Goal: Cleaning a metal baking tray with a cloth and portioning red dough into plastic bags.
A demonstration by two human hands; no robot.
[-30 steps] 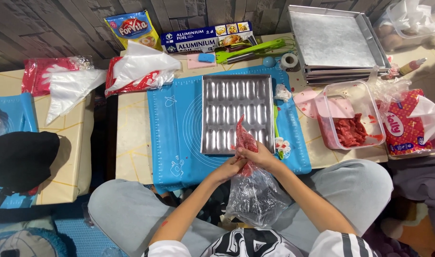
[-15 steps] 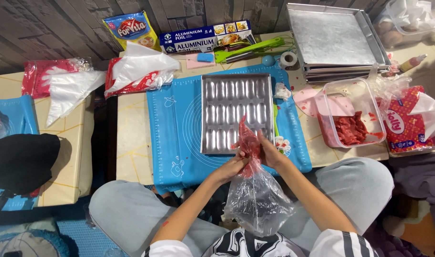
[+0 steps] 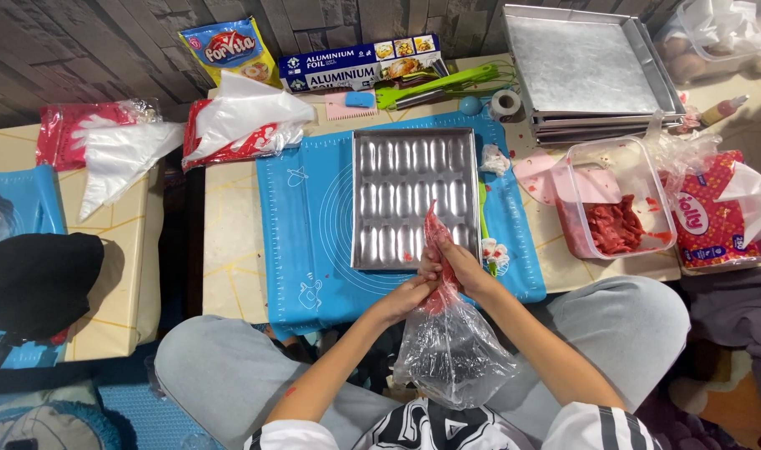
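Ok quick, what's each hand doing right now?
Left hand: closed on the piping bag, at its neck.
Right hand: closed on the same piping bag, near its red-filled tip.

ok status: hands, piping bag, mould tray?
Left hand and right hand both grip the piping bag, red batter at its tip. Tip over the near edge of the mould tray. Nothing between.
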